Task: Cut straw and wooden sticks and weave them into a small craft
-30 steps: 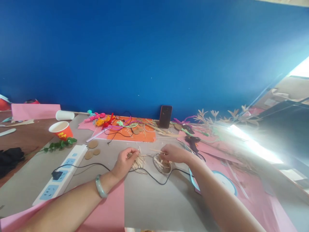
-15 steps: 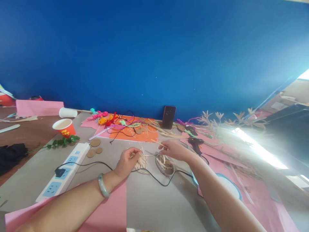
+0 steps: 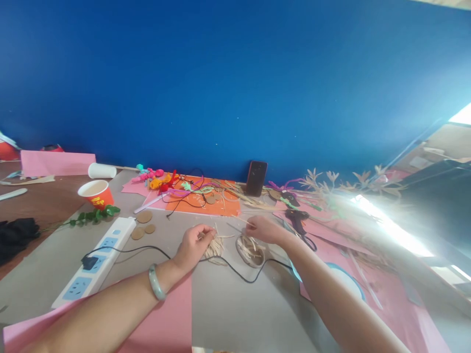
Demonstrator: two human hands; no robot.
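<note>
My left hand (image 3: pixel 196 243) is closed over the left edge of a bunch of pale straw strips (image 3: pixel 215 247), fingertips pinched on it. To the right, my right hand (image 3: pixel 263 229) is closed with a thin straw strip (image 3: pixel 241 219) sticking out leftward from its fingers. Just below that hand lies a small oval ring-shaped holder (image 3: pixel 250 251) with more cut strips inside. A black cable (image 3: pixel 235 272) runs in front of both piles.
A white power strip (image 3: pixel 96 262), round cork discs (image 3: pixel 144 216) and a red paper cup (image 3: pixel 97 194) stand at left. At the back, a phone (image 3: pixel 256 178) leans on the blue wall. A glue gun (image 3: pixel 296 219), pink sheets and dried stems lie at right.
My right hand has shifted slightly right and its fingers have closed more around the straw strip. My left hand stays at the bunch.
</note>
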